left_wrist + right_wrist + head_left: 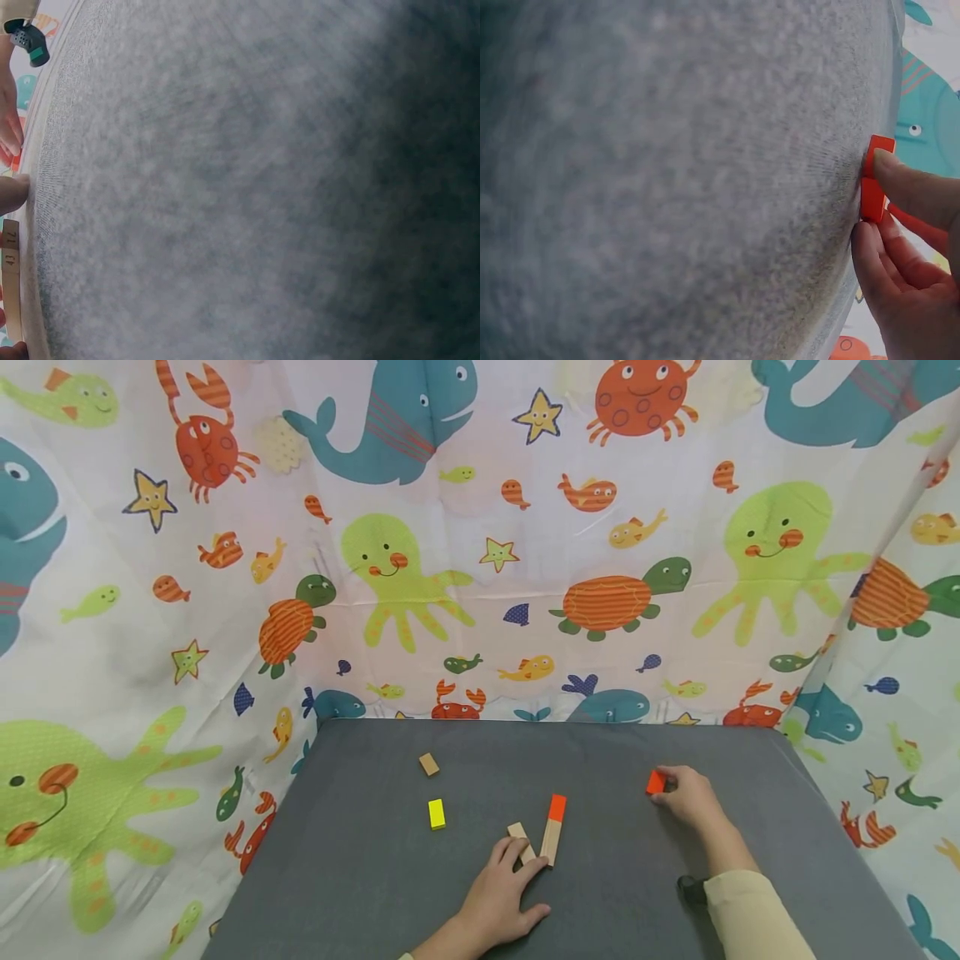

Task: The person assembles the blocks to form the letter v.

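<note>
Low in the head view, my left hand point(501, 900) rests with its fingertips on a plain wooden block point(517, 832), its thumb spread away to the right. Just right of those fingers lies another plain wooden block point(551, 843), end to end with a red block point(557, 808). My right hand point(692, 799), farther right, pinches a second red block point(655, 782) by the table surface. In the right wrist view the thumb point(907, 184) lies on the red block point(872, 199), with fingers curled below it. Small printed figures show on a wooden block point(10, 259) in the left wrist view.
A yellow block point(437, 814) and a small wooden block point(428, 765) lie left of the hands on the grey table cloth point(360, 877). A curtain point(480, 685) printed with sea animals hangs behind and at both sides. A dark wrist device point(692, 891) sits at the right sleeve.
</note>
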Motion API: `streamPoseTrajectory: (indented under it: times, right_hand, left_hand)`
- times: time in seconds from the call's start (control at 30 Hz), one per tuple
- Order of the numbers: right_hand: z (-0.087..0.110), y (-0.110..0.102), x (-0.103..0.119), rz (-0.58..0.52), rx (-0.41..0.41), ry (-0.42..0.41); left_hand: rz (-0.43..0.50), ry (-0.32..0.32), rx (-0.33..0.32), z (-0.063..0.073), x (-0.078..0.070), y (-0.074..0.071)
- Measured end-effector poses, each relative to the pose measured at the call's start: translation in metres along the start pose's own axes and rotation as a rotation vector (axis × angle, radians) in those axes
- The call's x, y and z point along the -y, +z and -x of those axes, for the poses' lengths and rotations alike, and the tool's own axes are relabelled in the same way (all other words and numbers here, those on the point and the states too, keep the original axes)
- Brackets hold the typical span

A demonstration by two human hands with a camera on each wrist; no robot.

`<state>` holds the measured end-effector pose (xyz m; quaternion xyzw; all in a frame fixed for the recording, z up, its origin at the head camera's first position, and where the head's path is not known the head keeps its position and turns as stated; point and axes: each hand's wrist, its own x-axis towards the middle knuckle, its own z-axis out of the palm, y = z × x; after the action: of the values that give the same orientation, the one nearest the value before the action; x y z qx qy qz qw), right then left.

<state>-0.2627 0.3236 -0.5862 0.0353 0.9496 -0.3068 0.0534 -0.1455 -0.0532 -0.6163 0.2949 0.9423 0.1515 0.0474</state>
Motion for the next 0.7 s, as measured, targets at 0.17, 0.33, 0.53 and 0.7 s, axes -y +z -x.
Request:
streamPoseTrajectory:
  times: [0.17,0.33,0.53,0.7]
  right_hand:
    - [-0.001,0.0,-0.001,-0.002,-0.012,-0.018]
    - [-0.001,0.0,0.0,-0.01,-0.02,-0.046]
    - [0.0,0.0,0.008,-0.019,-0.033,-0.079]
    - [0.002,0.0,0.018,-0.034,-0.032,-0.092]
  left_hand:
    - [0.005,0.002,0.002,0.0,0.0,0.0]
    - [0.011,0.006,-0.005,-0.001,0.0,0.001]
    - [0.009,0.008,-0.013,0.0,0.002,0.003]
    - [0.008,0.014,-0.008,0.0,0.002,0.003]
